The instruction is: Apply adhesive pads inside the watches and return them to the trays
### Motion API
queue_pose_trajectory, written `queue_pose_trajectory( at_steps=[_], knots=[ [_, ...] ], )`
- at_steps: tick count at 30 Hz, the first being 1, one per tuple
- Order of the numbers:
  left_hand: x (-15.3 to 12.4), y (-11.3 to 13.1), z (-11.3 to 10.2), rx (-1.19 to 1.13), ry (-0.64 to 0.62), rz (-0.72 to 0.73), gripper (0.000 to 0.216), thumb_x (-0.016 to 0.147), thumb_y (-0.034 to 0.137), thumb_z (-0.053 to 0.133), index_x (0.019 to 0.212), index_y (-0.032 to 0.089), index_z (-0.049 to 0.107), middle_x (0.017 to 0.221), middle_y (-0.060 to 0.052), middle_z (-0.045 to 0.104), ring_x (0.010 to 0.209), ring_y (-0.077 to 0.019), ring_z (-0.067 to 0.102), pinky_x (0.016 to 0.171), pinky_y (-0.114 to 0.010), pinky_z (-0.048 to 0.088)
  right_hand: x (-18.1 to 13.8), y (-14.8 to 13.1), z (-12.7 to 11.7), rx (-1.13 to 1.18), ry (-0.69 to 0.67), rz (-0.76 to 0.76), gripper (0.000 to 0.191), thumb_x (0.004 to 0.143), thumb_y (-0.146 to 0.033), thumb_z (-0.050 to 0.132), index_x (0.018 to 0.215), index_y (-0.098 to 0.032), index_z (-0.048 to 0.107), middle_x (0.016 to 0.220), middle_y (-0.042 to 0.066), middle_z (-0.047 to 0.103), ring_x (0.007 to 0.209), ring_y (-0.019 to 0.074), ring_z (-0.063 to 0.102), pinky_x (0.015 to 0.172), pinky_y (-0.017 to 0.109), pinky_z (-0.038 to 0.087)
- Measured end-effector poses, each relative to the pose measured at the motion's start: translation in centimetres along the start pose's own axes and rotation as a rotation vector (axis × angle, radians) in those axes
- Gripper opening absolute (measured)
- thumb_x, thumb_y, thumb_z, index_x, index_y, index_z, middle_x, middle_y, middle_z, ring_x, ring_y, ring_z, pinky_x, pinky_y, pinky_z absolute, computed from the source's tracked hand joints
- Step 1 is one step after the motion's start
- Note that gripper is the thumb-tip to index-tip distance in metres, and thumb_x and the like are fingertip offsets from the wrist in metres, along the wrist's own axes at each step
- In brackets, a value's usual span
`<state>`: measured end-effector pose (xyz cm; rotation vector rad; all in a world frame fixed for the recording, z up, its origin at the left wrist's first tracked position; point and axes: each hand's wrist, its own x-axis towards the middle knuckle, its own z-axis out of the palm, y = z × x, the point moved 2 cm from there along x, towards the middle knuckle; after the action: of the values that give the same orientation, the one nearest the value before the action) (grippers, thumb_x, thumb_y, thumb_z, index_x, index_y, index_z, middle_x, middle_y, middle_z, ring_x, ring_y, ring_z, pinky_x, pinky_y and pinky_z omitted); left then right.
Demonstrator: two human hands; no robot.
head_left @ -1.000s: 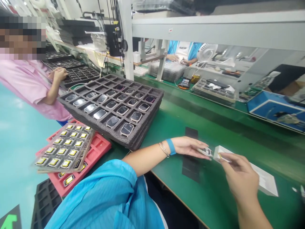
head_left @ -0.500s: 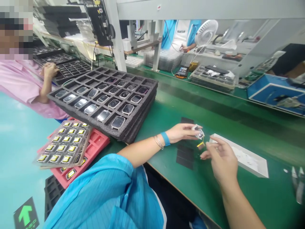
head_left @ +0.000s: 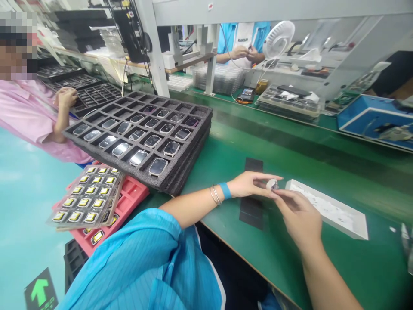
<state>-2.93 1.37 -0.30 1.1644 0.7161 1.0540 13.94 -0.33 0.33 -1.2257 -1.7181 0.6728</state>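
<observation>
Right hand (head_left: pixel 298 217) has closed the gap seen half a second ago. Both hands now meet on the small watch module (head_left: pixel 272 185), which is pinched between left hand (head_left: pixel 250 185) fingertips and right fingertips. It sits just above the green counter (head_left: pixel 371 267), by the white tray's (head_left: pixel 335 213) left end. Judgement: rest wrists on counter, hold by edges only, press lightly.

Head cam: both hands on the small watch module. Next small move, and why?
Probably steady the small watch module in the left hand and let the right hand press its fingertips down on it. Both hands meet on the module just above the green mat, beside the white tray. The detail under the fingers is too small to tell.
</observation>
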Motion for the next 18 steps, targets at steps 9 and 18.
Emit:
queue_pose_trajectory(
  at_steps=[9,18],
  knots=[
    [0.20,-0.30,0.05,-0.058,0.031,0.014,0.072,0.050,0.027,0.091,0.117,0.011,0.070,0.098,-0.005,0.067,0.092,-0.0169,0.060,0.103,-0.044,0.043,-0.15,-0.23,-0.15,-0.104,0.028,-0.118,0.027,0.080,-0.050,0.065,0.077,-0.024,0.072,0.084,0.003,0.072,0.080,0.0216,0.068,0.076,0.035,0.056],
    [-0.03,-0.42,0.27,-0.008,0.066,0.059,0.063,0.053,0.027,0.091,0.112,0.016,0.073,0.104,-0.006,0.068,0.099,-0.0188,0.060,0.103,-0.041,0.044,-0.24,0.24,-0.34,-0.180,0.052,-0.212,0.027,0.085,-0.048,0.061,0.080,-0.026,0.074,0.086,0.003,0.073,0.082,0.0221,0.069,0.079,0.036,0.055]
  ],
)
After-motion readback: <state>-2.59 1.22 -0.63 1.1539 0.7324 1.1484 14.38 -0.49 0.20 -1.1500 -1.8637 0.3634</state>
